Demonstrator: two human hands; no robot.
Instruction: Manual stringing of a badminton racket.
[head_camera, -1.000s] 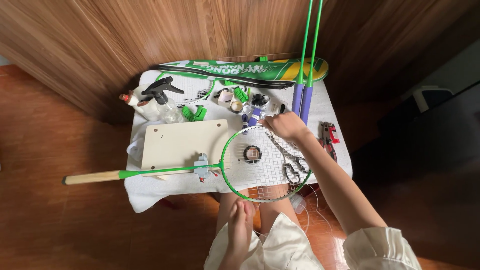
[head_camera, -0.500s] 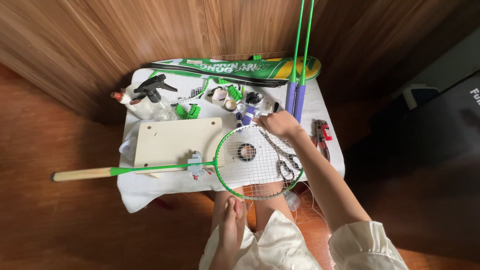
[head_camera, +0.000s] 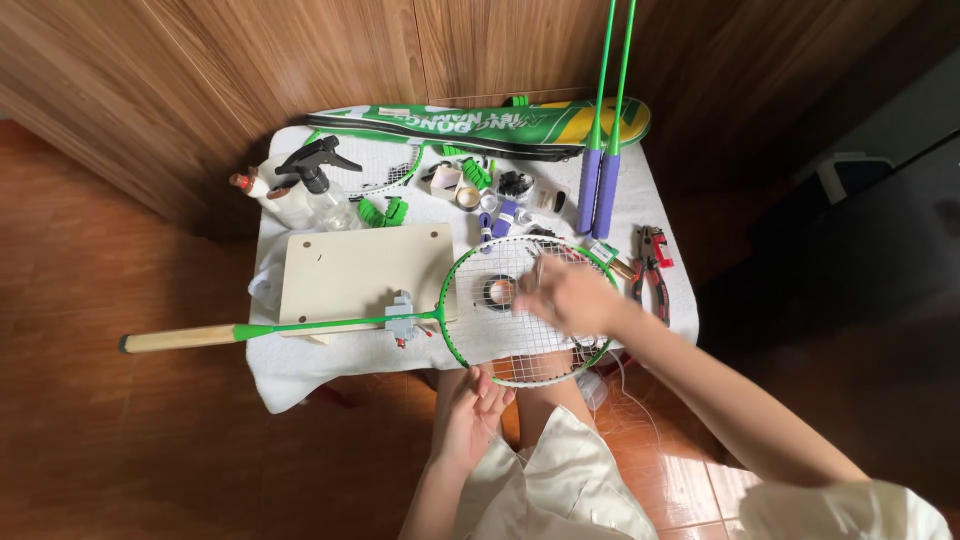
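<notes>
A green badminton racket (head_camera: 455, 335) lies across the small white-covered table (head_camera: 300, 375), its wooden grip (head_camera: 180, 338) sticking out to the left. A grey clamp (head_camera: 402, 318) holds its shaft beside a pale wooden board (head_camera: 350, 270). My right hand (head_camera: 570, 298) hovers blurred over the middle of the strung head, fingers curled; a thin metal blade (head_camera: 538, 265) shows just beyond it. My left hand (head_camera: 472, 412) sits below the head's near rim, over my lap, fingers apart. Loose thin string (head_camera: 625, 410) hangs by my knee.
At the back lie a green racket cover (head_camera: 470, 125), two green rackets with purple grips (head_camera: 600, 180), a spray bottle (head_camera: 320, 190), tape rolls and green clips (head_camera: 385, 212). Red-handled pliers (head_camera: 650, 265) rest at the right edge. Wooden wall behind, tiled floor around.
My right hand has moved from the far rim of the racket head toward me, over the strings. My left hand's fingers have spread from a pinch.
</notes>
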